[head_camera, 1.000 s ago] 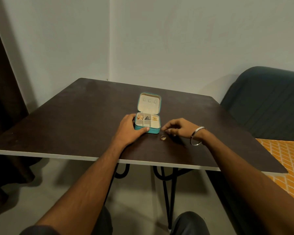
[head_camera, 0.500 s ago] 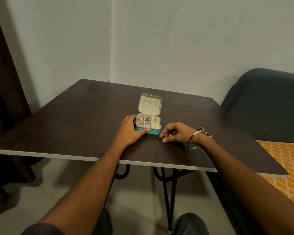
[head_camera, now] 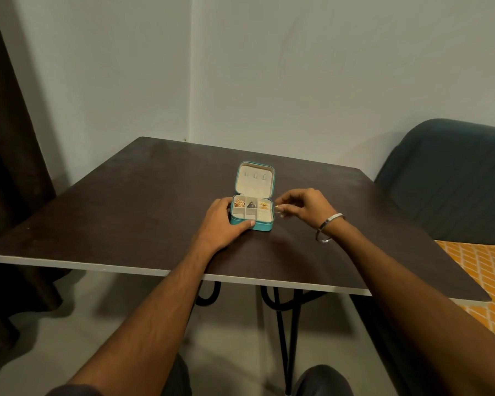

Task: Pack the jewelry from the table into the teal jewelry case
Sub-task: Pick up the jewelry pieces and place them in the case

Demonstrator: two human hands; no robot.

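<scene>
A left hand point(head_camera: 222, 221) grips the open teal jewelry case point(head_camera: 252, 212) mid-table point(head_camera: 126, 212), thumb along its front wall, while the right hand point(head_camera: 303, 205) pinches a small gold ring point(head_camera: 277, 206) beside the case's right edge.

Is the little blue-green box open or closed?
Open. The teal jewelry case has its lid standing up at the back, and its small compartments show.

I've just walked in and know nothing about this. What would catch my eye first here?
Most likely the small teal jewelry case, open near the middle of the dark table, with gold pieces in its back compartments. The left hand grips its near left corner, while the right hand pinches a small ring just beside the case's right edge.
</scene>
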